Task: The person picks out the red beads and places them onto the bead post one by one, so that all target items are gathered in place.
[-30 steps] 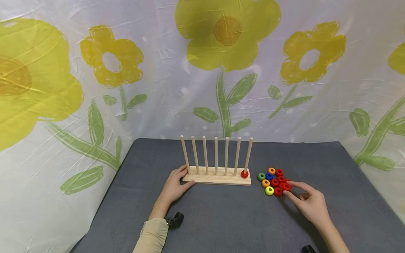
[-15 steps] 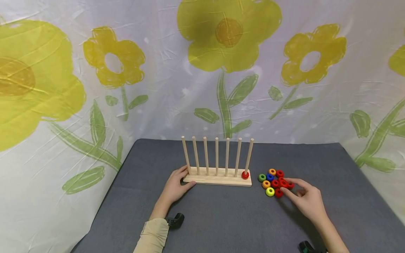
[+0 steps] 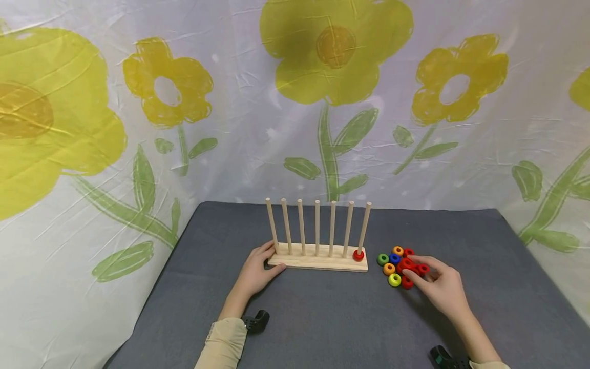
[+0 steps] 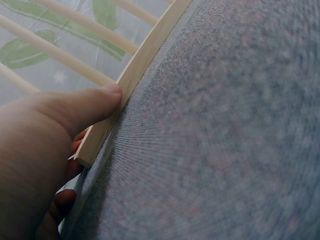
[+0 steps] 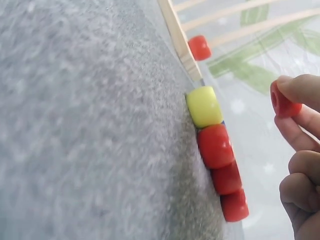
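A wooden base with several upright pegs [image 3: 322, 263] stands on the dark cloth; one red ring [image 3: 358, 255] sits at the foot of its rightmost peg. The left hand [image 3: 252, 271] grips the base's left end, and in the left wrist view its thumb [image 4: 95, 105] presses on the front edge. Between thumb and fingers the right hand [image 3: 444, 289] pinches a red ring [image 5: 282, 100], raised above the other rings in the right wrist view. Below it lie a yellow ring [image 3: 394, 280] and several red, orange, blue and green [image 3: 383, 259] ones, partly hidden by the hand.
The dark cloth-covered table [image 3: 341, 318] has its back edge close behind the pegs. Beyond it hangs a pale sheet [image 3: 239, 128] with yellow flowers. A black device [image 3: 257, 321] is on the left wrist, another [image 3: 442, 356] near the right.
The right hand has shifted left over the loose rings, lifting the pinched red ring off the group. The left hand's grip on the base stays the same.
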Motion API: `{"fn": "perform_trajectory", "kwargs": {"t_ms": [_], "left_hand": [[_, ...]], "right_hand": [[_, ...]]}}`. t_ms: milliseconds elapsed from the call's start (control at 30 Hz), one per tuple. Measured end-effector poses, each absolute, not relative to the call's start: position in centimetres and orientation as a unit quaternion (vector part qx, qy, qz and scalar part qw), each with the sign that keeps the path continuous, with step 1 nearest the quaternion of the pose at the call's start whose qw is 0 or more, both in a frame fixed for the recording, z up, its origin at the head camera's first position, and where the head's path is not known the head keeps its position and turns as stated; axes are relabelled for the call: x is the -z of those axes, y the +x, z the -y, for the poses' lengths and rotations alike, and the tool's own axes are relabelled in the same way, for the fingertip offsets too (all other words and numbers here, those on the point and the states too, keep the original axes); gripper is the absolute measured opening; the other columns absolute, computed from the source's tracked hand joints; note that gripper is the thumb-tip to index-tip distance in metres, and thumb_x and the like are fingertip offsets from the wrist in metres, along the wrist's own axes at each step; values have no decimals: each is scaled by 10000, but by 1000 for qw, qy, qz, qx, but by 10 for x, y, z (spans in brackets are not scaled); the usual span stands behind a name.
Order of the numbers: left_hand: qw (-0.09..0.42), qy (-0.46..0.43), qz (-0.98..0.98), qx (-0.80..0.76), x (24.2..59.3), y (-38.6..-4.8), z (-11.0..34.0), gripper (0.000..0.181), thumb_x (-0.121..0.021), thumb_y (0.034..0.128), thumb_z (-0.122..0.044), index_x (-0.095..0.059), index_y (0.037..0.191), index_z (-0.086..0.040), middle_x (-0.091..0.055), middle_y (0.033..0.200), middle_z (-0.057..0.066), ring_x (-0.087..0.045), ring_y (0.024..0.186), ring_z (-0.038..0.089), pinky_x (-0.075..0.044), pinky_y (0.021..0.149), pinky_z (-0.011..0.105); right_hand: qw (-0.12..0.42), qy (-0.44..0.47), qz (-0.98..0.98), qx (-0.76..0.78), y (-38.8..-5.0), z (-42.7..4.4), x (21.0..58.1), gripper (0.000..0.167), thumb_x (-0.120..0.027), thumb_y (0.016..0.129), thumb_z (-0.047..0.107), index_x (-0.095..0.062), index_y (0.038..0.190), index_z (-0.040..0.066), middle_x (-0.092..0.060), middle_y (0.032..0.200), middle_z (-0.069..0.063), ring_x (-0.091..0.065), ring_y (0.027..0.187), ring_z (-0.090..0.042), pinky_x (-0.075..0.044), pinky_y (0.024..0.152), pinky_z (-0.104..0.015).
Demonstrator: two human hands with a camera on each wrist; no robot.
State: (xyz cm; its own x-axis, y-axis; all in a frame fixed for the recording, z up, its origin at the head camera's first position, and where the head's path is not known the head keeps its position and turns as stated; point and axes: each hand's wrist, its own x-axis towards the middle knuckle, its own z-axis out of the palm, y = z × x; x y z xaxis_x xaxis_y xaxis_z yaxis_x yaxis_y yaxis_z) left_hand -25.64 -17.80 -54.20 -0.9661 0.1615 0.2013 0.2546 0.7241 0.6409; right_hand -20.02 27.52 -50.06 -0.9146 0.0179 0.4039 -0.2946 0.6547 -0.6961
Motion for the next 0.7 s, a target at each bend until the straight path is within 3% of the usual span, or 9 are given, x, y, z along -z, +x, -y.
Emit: {"fn": "perform_trajectory", "kwargs": {"t_ms": [33, 100, 200, 300, 700], "left_hand": [[65, -113, 926, 355, 542, -256, 178, 694, -806, 968, -333, -558, 1526, -4, -471, 1637, 150, -431, 1491, 413, -395, 1181, 625], [65, -113, 926, 355, 542, -256, 178, 694, -807, 966, -335, -561, 1525, -5, -475, 1635, 150, -436, 1487, 414, -399, 1177, 626], [63, -111, 925, 357, 542, -256, 178, 699, -809, 964, -339, -559, 1527, -7, -474, 1636, 146, -434, 1490, 408, -398, 1178, 624], [62, -110, 926, 357, 542, -257, 178, 702, -807, 966, -340, -556, 1527, -3, -472, 1638, 147, -429, 1495, 407, -395, 1181, 623], [62, -110, 925, 358, 543, -257, 178, 707, -809, 964, -339, -554, 1526, 6, -471, 1637, 152, -425, 1499, 408, -390, 1185, 624]], "right_hand": [[192, 79, 890, -406, -201, -274, 500, 304, -896, 878, 155, -804, 1168, 145, -694, 904, -40, -247, 451, -1, -301, 412, -268], [192, 81, 892, -401, -203, -273, 499, 304, -896, 878, 160, -802, 1167, 140, -649, 802, -11, -267, 454, -21, -302, 418, -272], [188, 79, 895, -397, -205, -270, 497, 314, -897, 878, 171, -796, 1172, 128, -466, 630, 52, -288, 457, -48, -299, 422, -275], [183, 79, 894, -401, -207, -267, 495, 324, -894, 880, 169, -789, 1182, 114, -341, 560, 84, -290, 451, -66, -294, 414, -280], [181, 90, 884, -421, -210, -261, 491, 340, -882, 889, 138, -784, 1213, 103, -374, 617, 31, -248, 453, -29, -268, 391, -267]]}}
